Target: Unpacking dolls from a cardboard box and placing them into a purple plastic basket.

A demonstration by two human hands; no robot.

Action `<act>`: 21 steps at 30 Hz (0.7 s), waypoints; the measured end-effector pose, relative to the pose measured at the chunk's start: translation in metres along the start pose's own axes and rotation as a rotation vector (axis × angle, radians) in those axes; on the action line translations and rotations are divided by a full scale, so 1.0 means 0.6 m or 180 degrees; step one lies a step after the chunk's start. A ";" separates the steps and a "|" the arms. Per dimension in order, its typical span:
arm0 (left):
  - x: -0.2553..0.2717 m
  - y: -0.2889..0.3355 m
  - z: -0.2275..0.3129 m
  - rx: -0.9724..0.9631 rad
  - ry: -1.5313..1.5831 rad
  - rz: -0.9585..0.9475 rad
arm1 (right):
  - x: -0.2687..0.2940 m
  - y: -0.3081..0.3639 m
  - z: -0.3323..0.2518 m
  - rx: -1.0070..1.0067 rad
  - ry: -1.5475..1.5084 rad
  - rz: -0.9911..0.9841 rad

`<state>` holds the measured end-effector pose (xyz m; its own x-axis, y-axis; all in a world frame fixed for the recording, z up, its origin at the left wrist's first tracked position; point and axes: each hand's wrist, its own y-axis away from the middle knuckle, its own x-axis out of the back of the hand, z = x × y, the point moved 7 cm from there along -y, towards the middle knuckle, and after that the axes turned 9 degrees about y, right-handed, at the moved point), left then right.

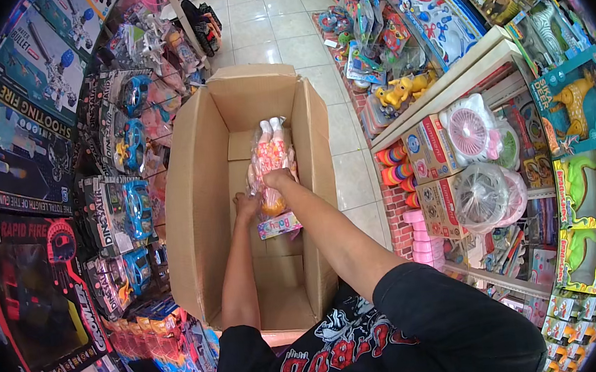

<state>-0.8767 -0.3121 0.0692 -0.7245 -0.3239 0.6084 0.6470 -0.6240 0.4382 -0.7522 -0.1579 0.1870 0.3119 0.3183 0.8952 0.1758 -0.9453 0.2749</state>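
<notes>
A doll (271, 157) in a clear plastic bag lies inside a tall open cardboard box (253, 88), with its white-shod feet pointing away from me. It wears an orange and pink outfit, and a colourful header card (279, 225) closes the bag at the near end. My right hand (278, 179) is closed on the doll's upper body from above. Beside the doll's head, my left hand (246, 206) has its fingers curled at the left edge of the bag; part of its grip is hidden.
Boxed toy guns (22, 146) and hanging toy packs (137, 207) crowd the left side. To the right stand shelves with bagged fans (490, 197), animal toy boxes (574, 101) and yellow figures (403, 92). A tiled aisle (263, 26) runs ahead beyond the box.
</notes>
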 end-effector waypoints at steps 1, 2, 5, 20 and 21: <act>-0.016 0.006 -0.005 0.0306 0.0502 -0.0237 | 0.004 -0.006 0.000 0.0258 0.0100 0.0307; -0.034 0.010 -0.005 0.0610 0.1000 -0.0481 | 0.008 -0.010 -0.001 0.0515 0.0202 0.0616; -0.026 0.002 -0.016 0.0541 0.0860 -0.0822 | 0.022 0.007 -0.036 0.1344 0.0436 0.1492; -0.019 -0.007 0.041 -0.0608 0.1204 -0.0417 | -0.050 0.009 0.056 -0.1283 -0.0750 -0.1368; -0.027 -0.006 0.040 -0.0280 0.1442 -0.0682 | -0.041 0.010 0.051 -0.1273 -0.0754 -0.1365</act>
<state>-0.8617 -0.2876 0.0738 -0.8817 -0.4458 0.1542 0.4641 -0.7615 0.4525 -0.7304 -0.1690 0.1557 0.4973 0.6387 0.5871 -0.0172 -0.6694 0.7427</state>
